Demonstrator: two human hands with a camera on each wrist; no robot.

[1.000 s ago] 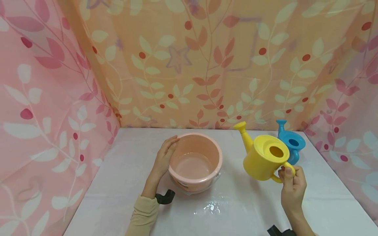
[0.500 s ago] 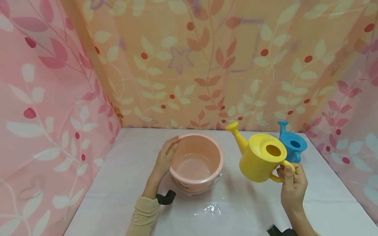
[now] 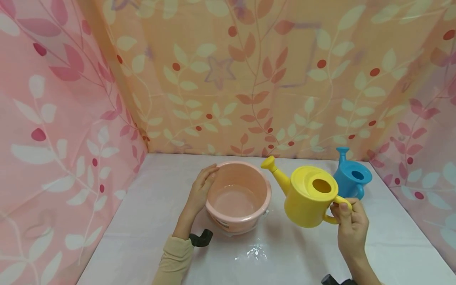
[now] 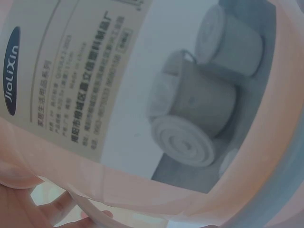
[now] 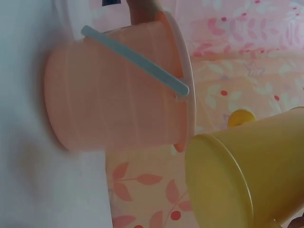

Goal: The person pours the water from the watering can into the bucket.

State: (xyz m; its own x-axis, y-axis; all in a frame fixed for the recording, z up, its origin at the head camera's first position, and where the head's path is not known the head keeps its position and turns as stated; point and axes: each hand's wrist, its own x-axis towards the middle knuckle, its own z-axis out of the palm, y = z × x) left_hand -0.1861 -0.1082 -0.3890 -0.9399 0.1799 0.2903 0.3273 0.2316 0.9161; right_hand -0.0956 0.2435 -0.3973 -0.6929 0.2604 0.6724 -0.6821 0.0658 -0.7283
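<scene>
In the head view my left hand rests against the left side of a pink bucket, its fingertips right at the rim. The left wrist view shows its fingers by the bucket's outer wall, below a printed label. Glints edge what looks like clear water inside the bucket. My right hand grips the handle of a yellow watering can, held up to the right of the bucket. The can's spout points left, its rose close to the bucket's rim. In the right wrist view its base shows large.
A smaller blue watering can stands at the back right, partly behind the yellow one. Wet spots shine on the white tabletop in front of the bucket. Patterned curtains enclose the back and both sides.
My right hand has brought the yellow watering can left, its rose nearer the bucket and its spout dipped lower. The left hand stays at the rim. The head view has shifted slightly.
</scene>
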